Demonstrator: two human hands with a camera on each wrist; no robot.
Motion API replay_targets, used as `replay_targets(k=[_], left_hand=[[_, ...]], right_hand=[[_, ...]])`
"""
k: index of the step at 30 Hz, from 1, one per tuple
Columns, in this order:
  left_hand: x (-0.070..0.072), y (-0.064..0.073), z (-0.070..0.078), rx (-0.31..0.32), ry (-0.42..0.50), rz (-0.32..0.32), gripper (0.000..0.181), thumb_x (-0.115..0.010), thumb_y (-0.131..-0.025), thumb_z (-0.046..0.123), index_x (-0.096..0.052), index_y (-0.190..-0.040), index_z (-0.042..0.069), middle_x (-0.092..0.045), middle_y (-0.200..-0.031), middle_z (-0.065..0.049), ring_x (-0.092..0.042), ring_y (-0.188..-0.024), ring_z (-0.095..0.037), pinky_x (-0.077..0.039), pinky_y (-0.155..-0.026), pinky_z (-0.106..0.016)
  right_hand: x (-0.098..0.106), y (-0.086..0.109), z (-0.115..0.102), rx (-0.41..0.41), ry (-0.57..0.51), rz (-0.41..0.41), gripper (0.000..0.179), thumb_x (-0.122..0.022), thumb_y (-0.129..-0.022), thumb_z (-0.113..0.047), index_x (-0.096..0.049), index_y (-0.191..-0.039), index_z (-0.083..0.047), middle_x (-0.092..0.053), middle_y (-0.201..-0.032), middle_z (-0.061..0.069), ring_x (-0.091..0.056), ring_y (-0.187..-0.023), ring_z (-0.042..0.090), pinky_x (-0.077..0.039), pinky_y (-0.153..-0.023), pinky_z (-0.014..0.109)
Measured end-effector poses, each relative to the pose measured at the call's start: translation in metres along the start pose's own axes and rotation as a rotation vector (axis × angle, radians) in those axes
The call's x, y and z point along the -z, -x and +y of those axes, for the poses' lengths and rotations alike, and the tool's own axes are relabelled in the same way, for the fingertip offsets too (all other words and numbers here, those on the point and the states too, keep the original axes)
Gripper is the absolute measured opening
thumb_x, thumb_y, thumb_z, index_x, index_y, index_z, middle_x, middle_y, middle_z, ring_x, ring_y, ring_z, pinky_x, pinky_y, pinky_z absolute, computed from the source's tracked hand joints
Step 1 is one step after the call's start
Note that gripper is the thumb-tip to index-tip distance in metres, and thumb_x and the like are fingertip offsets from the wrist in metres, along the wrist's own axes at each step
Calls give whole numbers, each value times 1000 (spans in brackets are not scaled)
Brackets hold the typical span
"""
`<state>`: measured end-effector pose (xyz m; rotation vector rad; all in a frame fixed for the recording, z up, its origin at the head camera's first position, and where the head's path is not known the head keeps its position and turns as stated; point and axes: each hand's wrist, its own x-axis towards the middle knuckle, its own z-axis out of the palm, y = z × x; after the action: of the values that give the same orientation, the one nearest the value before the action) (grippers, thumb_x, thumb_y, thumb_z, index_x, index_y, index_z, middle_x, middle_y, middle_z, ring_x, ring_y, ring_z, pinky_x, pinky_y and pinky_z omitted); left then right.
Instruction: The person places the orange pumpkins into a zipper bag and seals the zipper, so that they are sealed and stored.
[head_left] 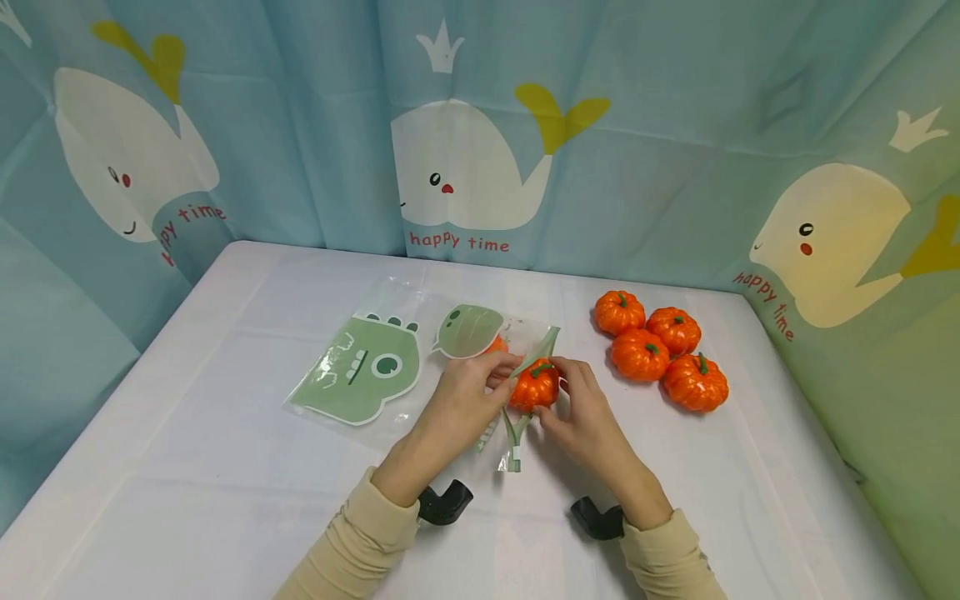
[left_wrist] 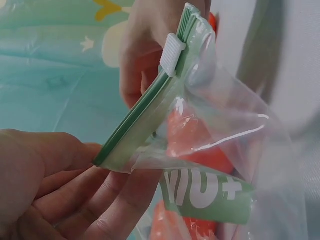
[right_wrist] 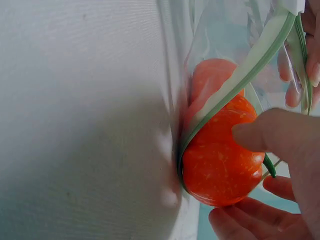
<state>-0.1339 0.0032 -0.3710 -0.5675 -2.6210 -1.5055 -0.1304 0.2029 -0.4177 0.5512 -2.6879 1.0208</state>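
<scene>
A clear zip bag (head_left: 517, 329) with a green zip strip and a white slider (left_wrist: 173, 54) lies with its mouth spread toward the right. My left hand (head_left: 467, 392) pinches the green strip between thumb and fingers. With thumb and fingertips, my right hand (head_left: 588, 417) grips a small orange pumpkin (head_left: 534, 387) with a green stem. That pumpkin sits in the mouth of the bag, partly inside the strip, as the right wrist view shows. Behind it, through the plastic, another orange pumpkin (right_wrist: 212, 75) is visible inside the bag.
Several more orange pumpkins (head_left: 641, 356) are clustered on the white table (head_left: 187, 500) to the right. Left of the hands lies a flat clear piece with a green one-eyed monster print (head_left: 363, 371). A blue curtain with whale prints (head_left: 465, 167) hangs behind the table.
</scene>
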Motion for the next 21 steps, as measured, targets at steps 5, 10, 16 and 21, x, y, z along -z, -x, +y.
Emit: replay_targets(k=[5,10,16,21], left_hand=[[-1,0,0,-10,9,0,29,-66,-90,4,-70,-119,3,-76,-104,-9,-73,-89,-17,-58,-78,-27],[-1,0,-1,-12,0,5,29,-65,-90,4,-70,-118,3,-76,-103,-9,-72,-89,-18,-57,-78,-28],[1,0,-1,-3,0,3,29,-65,-91,5,-70,-119,4,-76,-103,-8,-72,-89,-18,-58,-79,-31],[1,-1,-1,-5,8,4,29,-65,-91,4,-70,-119,5,-76,-104,-8,-72,-90,-17,-58,-78,-30]], right_hand=[[-2,-1,0,13,21,9,65,-79,-79,-2,-46,-135,3,-52,-124,21,-58,-117,35,-51,-100,48],[2,-1,-5,58,147,25,67,-82,-79,-9,-47,-136,0,-53,-126,20,-59,-115,35,-51,-98,49],[15,1,-11,213,270,54,47,-84,-76,-8,-64,-118,-3,-57,-119,18,-63,-101,33,-57,-85,44],[21,2,-13,282,312,1,31,-84,-76,-8,-71,-103,-8,-59,-112,12,-62,-98,31,-57,-82,42]])
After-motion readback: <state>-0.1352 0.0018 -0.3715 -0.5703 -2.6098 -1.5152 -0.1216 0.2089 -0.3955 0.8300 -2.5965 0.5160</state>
